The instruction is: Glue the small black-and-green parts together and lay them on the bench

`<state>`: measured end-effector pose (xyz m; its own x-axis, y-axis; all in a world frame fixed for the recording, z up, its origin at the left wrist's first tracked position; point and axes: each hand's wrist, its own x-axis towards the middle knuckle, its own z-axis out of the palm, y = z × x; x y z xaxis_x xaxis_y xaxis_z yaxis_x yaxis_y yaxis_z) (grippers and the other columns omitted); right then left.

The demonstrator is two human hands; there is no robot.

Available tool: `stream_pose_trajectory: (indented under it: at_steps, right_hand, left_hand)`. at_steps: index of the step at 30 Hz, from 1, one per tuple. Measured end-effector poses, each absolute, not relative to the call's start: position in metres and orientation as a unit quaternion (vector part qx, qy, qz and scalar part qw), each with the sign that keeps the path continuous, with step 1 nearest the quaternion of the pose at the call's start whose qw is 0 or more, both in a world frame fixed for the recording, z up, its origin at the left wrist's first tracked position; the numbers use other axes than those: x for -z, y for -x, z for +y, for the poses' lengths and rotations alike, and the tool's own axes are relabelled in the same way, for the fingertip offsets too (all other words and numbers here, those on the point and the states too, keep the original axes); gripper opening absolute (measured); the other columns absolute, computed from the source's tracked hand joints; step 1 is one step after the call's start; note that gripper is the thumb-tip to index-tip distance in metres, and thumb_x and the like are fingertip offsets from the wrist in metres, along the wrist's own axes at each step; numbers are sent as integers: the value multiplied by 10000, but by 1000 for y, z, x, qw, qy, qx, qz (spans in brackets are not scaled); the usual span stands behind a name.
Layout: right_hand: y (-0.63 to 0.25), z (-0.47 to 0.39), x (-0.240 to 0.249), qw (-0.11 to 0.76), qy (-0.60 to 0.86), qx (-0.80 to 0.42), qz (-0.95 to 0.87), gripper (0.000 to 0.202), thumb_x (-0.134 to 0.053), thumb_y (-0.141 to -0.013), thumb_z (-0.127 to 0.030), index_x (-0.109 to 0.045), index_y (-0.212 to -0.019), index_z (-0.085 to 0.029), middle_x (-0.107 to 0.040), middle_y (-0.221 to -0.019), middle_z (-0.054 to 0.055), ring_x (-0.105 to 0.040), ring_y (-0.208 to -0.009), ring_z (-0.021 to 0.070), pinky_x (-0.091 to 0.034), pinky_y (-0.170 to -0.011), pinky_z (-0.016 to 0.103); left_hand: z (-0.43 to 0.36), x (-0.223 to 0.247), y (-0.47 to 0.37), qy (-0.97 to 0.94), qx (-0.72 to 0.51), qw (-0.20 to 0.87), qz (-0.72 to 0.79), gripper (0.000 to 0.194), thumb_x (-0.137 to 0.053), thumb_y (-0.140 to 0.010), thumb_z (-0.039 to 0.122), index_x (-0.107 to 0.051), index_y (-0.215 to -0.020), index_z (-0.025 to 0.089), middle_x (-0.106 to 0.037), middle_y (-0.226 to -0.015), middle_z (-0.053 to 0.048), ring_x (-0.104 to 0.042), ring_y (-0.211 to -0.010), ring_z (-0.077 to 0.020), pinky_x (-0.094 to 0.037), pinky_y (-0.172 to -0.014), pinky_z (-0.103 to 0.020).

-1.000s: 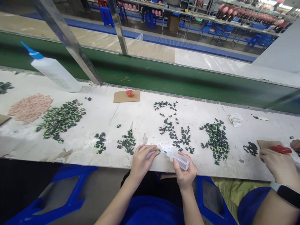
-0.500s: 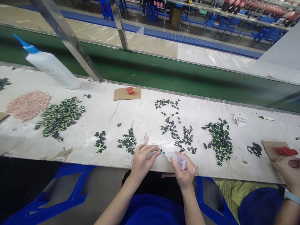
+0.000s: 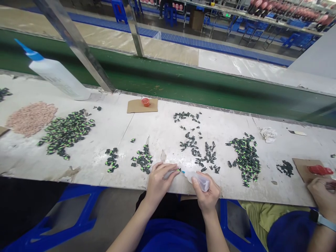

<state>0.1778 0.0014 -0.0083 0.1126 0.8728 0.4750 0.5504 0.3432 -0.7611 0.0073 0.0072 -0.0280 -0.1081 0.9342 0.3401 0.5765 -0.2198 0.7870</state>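
Between its thumb and fingertips, my left hand (image 3: 159, 180) pinches a small black-and-green piece (image 3: 179, 170) above the table's front edge. My right hand (image 3: 208, 194) is wrapped round a small translucent squeeze bottle (image 3: 200, 181), whose blue tip points left, close beside that piece. Loose black-and-green pieces (image 3: 143, 159) lie just left of my left hand, with another small group (image 3: 112, 160) farther left. Beyond my right hand are scattered thin black pieces (image 3: 209, 153).
A large bottle (image 3: 61, 78) leans near a metal post (image 3: 78, 49) at the back left. Pink pieces (image 3: 31, 118) and black-and-green heaps (image 3: 67, 131) lie left, another heap (image 3: 246, 159) right. A red container (image 3: 145, 102) sits on cardboard. A co-worker's hand (image 3: 322, 194) is at far right.
The small bottle's tip has moved slightly away from the piece in my left hand, to the right. Both hands otherwise stay nearly in place.
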Motion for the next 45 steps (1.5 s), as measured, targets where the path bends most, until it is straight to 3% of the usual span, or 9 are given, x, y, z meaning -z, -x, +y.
stream_pose_trajectory:
  at_steps: [13,18,25,29,33,40,45]
  right_hand:
    - [-181,-1,11,530,583,-203,-581,139,-667,-785,-311,-685,-803,-175,-701,-666,37,-658,-549,185,-531,-504,282]
    - [-183,-1,12,597,601,-206,-490,223,-675,-770,-336,-653,-904,-159,-721,-813,95,-709,-709,243,-569,-605,339]
    - [-151,20,2,565,545,-304,-540,377,-759,-705,-280,-519,-987,-208,-735,-1030,140,-699,-1007,275,-576,-833,408]
    - [-129,31,1,510,540,-348,-572,465,-754,-710,-286,-517,-1102,-206,-748,-1043,120,-719,-965,257,-591,-843,402]
    - [-117,36,9,449,509,-368,-635,387,-728,-727,-243,-574,-1081,-212,-733,-1096,92,-713,-994,237,-582,-892,365]
    - [-122,34,7,443,506,-267,-690,259,-680,-792,-293,-632,-1025,-192,-711,-949,99,-684,-884,231,-586,-782,363]
    - [-149,15,-2,471,520,-247,-668,270,-640,-821,-295,-630,-1068,-187,-712,-977,99,-693,-881,229,-585,-753,348]
  left_hand:
    - [7,27,-7,-638,-440,207,597,79,-663,-842,298,-726,-843,250,-776,-847,-19,-727,-795,-203,-483,-896,-415]
    - [7,28,-6,-648,-445,188,589,72,-649,-855,279,-717,-857,257,-775,-853,-3,-724,-795,-194,-489,-882,-398]
    - [8,27,-4,-657,-458,164,577,101,-653,-845,281,-733,-898,251,-765,-902,-43,-708,-898,-229,-542,-816,-385]
    - [-7,25,8,-598,-498,201,595,108,-653,-839,300,-724,-894,241,-762,-857,-29,-714,-806,-208,-569,-843,-384]
    - [-25,15,21,-486,-544,222,646,135,-699,-787,296,-726,-891,214,-767,-868,-29,-728,-800,-212,-597,-840,-364]
    - [-23,-10,12,-441,-586,231,640,168,-735,-753,285,-737,-886,182,-775,-833,-40,-741,-731,-210,-631,-735,-325]
    - [-15,11,11,-550,-527,209,613,121,-675,-819,287,-729,-903,219,-774,-827,-27,-734,-743,-202,-553,-933,-439]
